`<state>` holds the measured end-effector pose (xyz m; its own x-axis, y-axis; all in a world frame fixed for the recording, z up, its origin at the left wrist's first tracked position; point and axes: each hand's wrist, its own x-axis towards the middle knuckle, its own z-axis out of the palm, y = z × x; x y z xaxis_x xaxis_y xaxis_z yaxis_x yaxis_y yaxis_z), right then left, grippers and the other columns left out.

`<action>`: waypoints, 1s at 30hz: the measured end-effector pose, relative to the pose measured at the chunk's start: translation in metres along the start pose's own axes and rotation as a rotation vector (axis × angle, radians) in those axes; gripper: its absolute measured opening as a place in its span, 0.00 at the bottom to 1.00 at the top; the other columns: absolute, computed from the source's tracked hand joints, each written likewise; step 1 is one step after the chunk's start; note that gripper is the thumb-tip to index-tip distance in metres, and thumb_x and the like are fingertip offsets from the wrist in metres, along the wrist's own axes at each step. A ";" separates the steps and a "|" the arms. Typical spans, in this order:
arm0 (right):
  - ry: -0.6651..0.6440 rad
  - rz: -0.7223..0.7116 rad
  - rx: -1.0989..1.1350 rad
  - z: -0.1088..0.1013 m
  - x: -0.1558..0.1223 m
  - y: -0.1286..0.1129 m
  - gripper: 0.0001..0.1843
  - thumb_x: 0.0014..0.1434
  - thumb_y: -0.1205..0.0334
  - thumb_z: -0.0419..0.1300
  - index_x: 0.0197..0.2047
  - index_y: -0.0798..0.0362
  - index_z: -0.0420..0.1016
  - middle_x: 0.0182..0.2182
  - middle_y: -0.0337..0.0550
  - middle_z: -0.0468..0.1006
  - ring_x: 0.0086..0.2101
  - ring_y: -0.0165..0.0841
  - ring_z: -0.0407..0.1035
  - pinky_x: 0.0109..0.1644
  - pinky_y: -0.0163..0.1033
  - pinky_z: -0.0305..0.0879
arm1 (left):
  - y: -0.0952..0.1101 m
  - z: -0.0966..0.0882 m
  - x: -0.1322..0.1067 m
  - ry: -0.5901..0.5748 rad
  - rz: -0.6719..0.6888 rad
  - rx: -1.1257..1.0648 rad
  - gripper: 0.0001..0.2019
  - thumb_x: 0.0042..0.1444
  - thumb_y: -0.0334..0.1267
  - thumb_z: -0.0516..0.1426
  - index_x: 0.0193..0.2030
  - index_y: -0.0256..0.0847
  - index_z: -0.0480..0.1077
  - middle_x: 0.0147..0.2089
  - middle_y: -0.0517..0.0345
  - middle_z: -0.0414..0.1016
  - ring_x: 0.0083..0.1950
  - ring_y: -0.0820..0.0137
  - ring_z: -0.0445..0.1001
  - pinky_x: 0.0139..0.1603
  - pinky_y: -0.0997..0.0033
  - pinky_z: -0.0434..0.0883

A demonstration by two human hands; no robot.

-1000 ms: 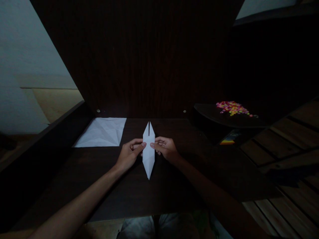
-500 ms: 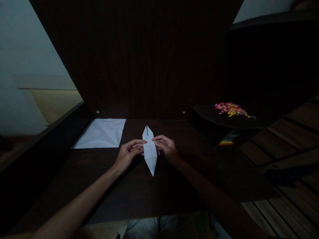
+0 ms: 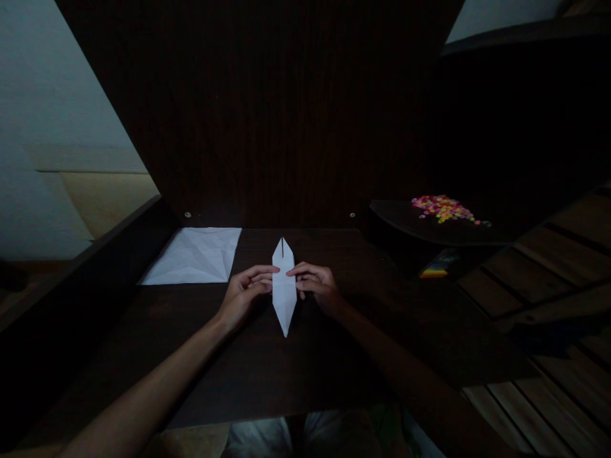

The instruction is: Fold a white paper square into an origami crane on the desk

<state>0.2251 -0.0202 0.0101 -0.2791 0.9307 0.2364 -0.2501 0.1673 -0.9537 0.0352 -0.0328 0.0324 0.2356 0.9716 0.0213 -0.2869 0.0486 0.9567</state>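
A folded white paper (image 3: 285, 296), long and pointed at both ends, lies upright in my view between my two hands. A narrow dark slit splits its far tip. My left hand (image 3: 245, 289) grips the paper's left edge, index fingertip on top and thumb at the side. On the opposite edge, my right hand (image 3: 319, 285) holds it with a fingertip laid on the upper face. The undersides of the fingers are partly hidden by the paper.
A creased white sheet of paper (image 3: 195, 257) lies at the back left of the dark wooden desk (image 3: 229, 381). Small colourful beads or pieces (image 3: 443, 210) are heaped on a curved shelf (image 3: 391, 219) at the right. Beneath it shows a rainbow-striped item (image 3: 434, 272).
The folded paper has turned slightly, its near tip swinging left so it now points almost straight toward me. My right index fingertip has shifted a little left over the paper.
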 end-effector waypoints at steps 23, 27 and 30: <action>0.105 0.045 -0.069 0.013 -0.002 -0.007 0.14 0.49 0.52 0.65 0.26 0.55 0.72 0.19 0.36 0.69 0.18 0.26 0.61 0.20 0.32 0.57 | 0.000 0.006 0.001 0.102 0.054 0.185 0.14 0.41 0.43 0.67 0.32 0.37 0.75 0.32 0.54 0.79 0.35 0.67 0.77 0.40 0.69 0.71; 0.174 0.021 -0.117 0.017 -0.001 -0.004 0.14 0.50 0.52 0.64 0.29 0.54 0.71 0.20 0.35 0.69 0.17 0.24 0.61 0.19 0.31 0.56 | 0.001 0.007 0.000 0.119 0.064 0.237 0.14 0.41 0.44 0.67 0.30 0.36 0.75 0.31 0.55 0.79 0.34 0.68 0.76 0.39 0.70 0.71; 0.229 0.003 -0.109 0.019 -0.001 -0.001 0.15 0.49 0.53 0.64 0.33 0.53 0.67 0.23 0.34 0.70 0.17 0.24 0.62 0.17 0.30 0.56 | 0.002 0.007 0.000 0.117 0.076 0.266 0.15 0.41 0.44 0.67 0.30 0.36 0.73 0.30 0.56 0.77 0.33 0.69 0.75 0.38 0.70 0.70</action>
<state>0.2075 -0.0274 0.0144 -0.0590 0.9786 0.1970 -0.1447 0.1869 -0.9717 0.0414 -0.0346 0.0366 0.1093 0.9911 0.0765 -0.0424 -0.0723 0.9965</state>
